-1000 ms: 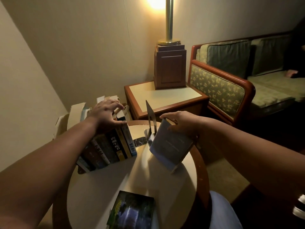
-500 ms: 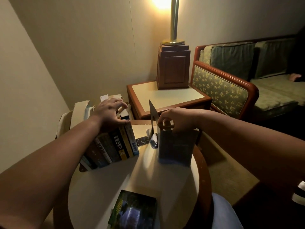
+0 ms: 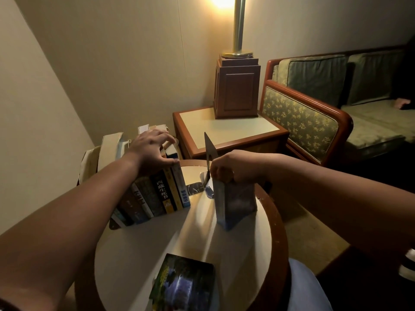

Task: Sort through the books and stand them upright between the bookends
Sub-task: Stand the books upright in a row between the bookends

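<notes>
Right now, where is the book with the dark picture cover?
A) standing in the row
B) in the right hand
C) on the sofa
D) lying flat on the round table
D: the dark-covered book lies flat on the round table; the right hand grips a different, upright book.

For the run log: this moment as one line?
left hand: holds row of books | right hand: pinches upright book on table, near bookend | flat book: untouched

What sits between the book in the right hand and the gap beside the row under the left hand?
The metal bookend: its upright plate stands just left of the held book, between it and the gap beside the row of books. The right hand would likely have to go round it.
</notes>
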